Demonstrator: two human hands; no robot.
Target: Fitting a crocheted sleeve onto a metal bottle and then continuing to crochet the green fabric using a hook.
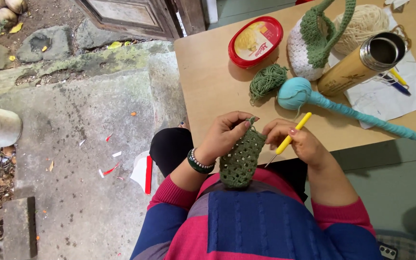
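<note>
Over the person's lap, just in front of the table (208, 82) edge, the left hand (225, 132) pinches the top rim of a green mesh piece (239, 163) between thumb and fingertips, while the rest of the mesh hangs down against the striped sweater. The right hand (297, 139) is closed around the yellow handle of a crochet hook (290, 137), its metal tip pointing down toward the mesh edge. The working strand is too thin to trace, but it probably runs up to the small green yarn ball (267, 81) on the table. That ball sits loose beside a teal skein (297, 94), so a hard tug could roll it off the edge or tangle the two. A slack pinch could let the open loop slide off the hook and unravel stitches. The open metal flask (362, 62) lies on its side on a sheet of paper (410, 91); a dragged strand might nudge it and spill whatever remains inside.
</note>
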